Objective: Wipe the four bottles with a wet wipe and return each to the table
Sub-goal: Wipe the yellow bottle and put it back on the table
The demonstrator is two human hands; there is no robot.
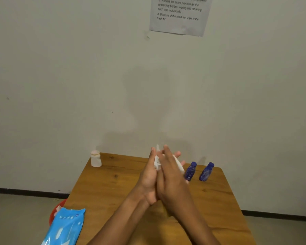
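Both of my hands meet above the middle of the wooden table (113, 191). My left hand (147, 175) grips a white bottle (179, 167), and its fingertips show on the bottle's right side. My right hand (173, 179) lies flat over the bottle with straight fingers and presses a white wet wipe (156, 162) against it. Most of this bottle is hidden behind my right hand. Two blue bottles (190, 171) (206, 172) stand just right of my hands. A small white bottle (95, 159) stands at the far left corner.
A blue pack of wet wipes (65, 227) lies on the near left edge of the table. A red container (57, 209) sits on the floor beside it. The table's far edge meets the wall, where an instruction sheet (180, 15) hangs.
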